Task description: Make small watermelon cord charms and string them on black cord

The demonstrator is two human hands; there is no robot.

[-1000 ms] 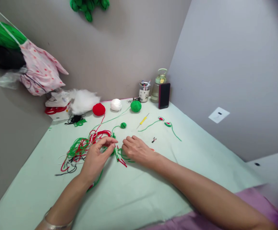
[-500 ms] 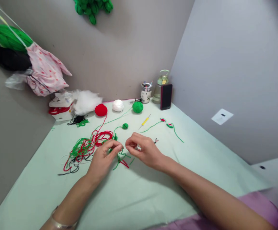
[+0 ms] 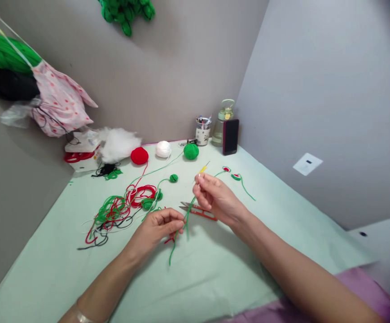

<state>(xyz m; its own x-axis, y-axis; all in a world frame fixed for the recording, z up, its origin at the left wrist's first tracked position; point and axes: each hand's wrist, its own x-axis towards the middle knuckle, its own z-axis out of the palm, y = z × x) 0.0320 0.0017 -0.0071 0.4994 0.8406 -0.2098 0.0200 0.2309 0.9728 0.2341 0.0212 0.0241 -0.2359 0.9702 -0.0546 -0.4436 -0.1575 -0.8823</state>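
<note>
My left hand [image 3: 163, 229] is closed with thumb and fingertips pinching green yarn [image 3: 187, 217], whose loose ends hang below. Higher and to the right, my right hand [image 3: 216, 195] is closed in a pinch; green strands run from its fingers down to my left hand. A small pale bit shows at its fingertips, too small to make out. Behind the strands lie orange-handled thread snips [image 3: 204, 212], blades pointing left. Short red yarn pieces [image 3: 169, 240] lie beside my left fingers. Green crocheted balls [image 3: 147, 204] sit just behind that hand.
A tangle of yarn [image 3: 112, 211] spreads at left. Red [image 3: 139, 155], white [image 3: 163, 149] and green [image 3: 191, 151] yarn balls line the back, near stuffing [image 3: 120, 146]. A yellow crochet hook [image 3: 203, 169], crocheted pieces [image 3: 236, 177], phone [image 3: 231, 137], bottle [image 3: 218, 132] and pen cup [image 3: 203, 134] stand or lie right.
My hands have moved apart: the right went up and right, the left slightly down. Green strands now stretch between them, and the snips have come into clear view.
</note>
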